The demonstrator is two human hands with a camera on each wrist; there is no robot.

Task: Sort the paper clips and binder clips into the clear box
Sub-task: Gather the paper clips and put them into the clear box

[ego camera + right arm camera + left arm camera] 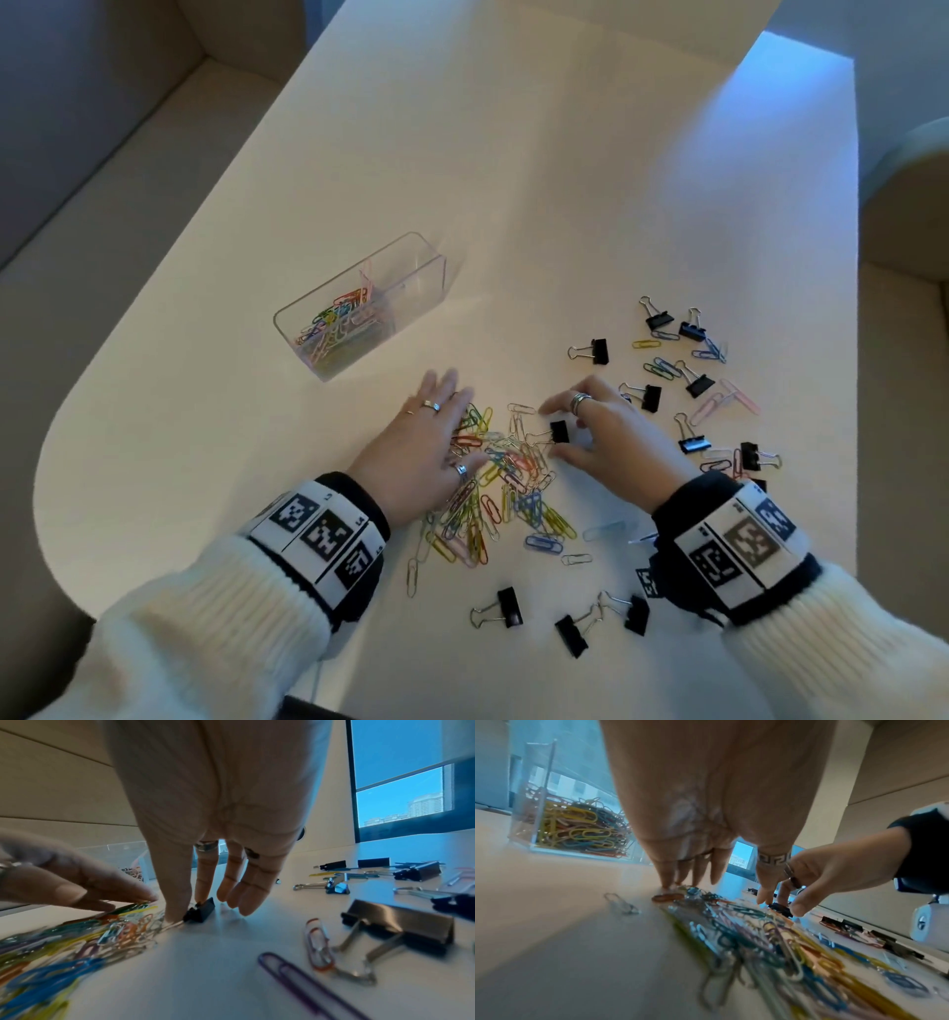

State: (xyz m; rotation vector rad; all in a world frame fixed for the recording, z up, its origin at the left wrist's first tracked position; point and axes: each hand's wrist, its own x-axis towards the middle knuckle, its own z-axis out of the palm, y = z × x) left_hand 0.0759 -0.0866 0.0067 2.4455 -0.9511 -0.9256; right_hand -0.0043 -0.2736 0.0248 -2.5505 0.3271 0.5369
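Note:
A clear box (359, 303) stands at the left of the table, its near compartment holding coloured paper clips (577, 827). A loose pile of paper clips (506, 493) lies between my hands. My left hand (429, 442) rests flat on the pile's left side with straight fingers (670, 880) that hold nothing. My right hand (611, 437) has thumb and forefinger on either side of a black binder clip (558, 431) at the pile's right edge. In the right wrist view, the thumb (177, 908) touches the clip (201, 910) on the table.
Several black binder clips (696, 383) and stray paper clips lie scattered to the right. Three more binder clips (570, 619) lie near the front edge. The table (513, 169) is white with a rounded left corner. The box's far compartment looks empty.

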